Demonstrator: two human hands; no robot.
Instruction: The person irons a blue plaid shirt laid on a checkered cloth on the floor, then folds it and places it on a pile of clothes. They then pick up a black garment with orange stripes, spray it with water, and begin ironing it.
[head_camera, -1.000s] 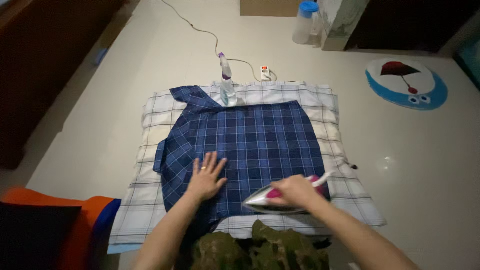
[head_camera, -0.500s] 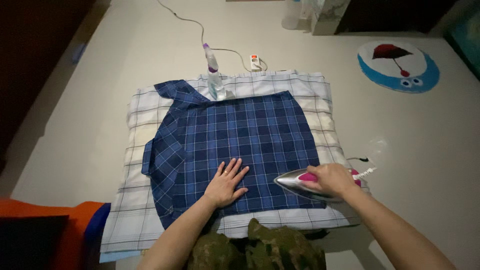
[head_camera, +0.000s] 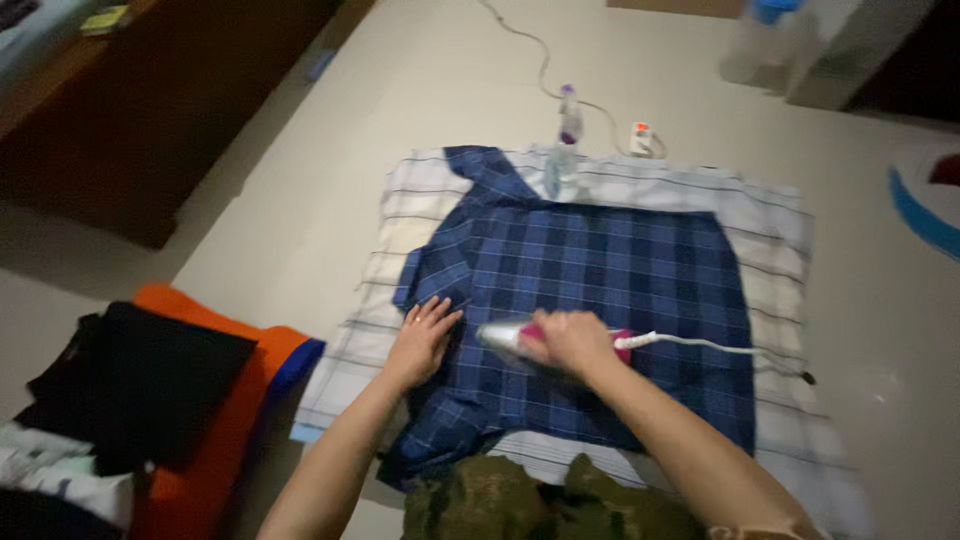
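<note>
A blue plaid shirt (head_camera: 600, 300) lies spread flat on a pale checked cloth (head_camera: 770, 215) that covers part of the light floor (head_camera: 300, 200). Both bare forearms reach forward from the bottom of the view, over a patch of camouflage fabric (head_camera: 500, 505) at the near edge. The left hand (head_camera: 423, 338) lies palm down on the shirt's left part, fingers together and pointing away from the body, the wrist straight in line with the forearm; it is open and flat, holding nothing, pressing on the cloth. The right hand (head_camera: 570, 340) is closed around the pink handle of an iron (head_camera: 520, 338), whose silver nose points left toward the left hand and stops just short of its fingers; the iron's soleplate rests on the shirt near the middle of its lower half. The right forearm runs diagonally from the lower right corner, elbow out of view. A white coiled cord (head_camera: 690, 345) trails from the back of the iron to the right across the shirt and cloth. At the far edge of the cloth a clear spray bottle (head_camera: 565, 145) with a purple top stands upright, touching the shirt's collar area, with a white power strip (head_camera: 642, 138) just beyond it on the floor. To the left lies a stack of folded clothes (head_camera: 150, 390), black on orange.
</note>
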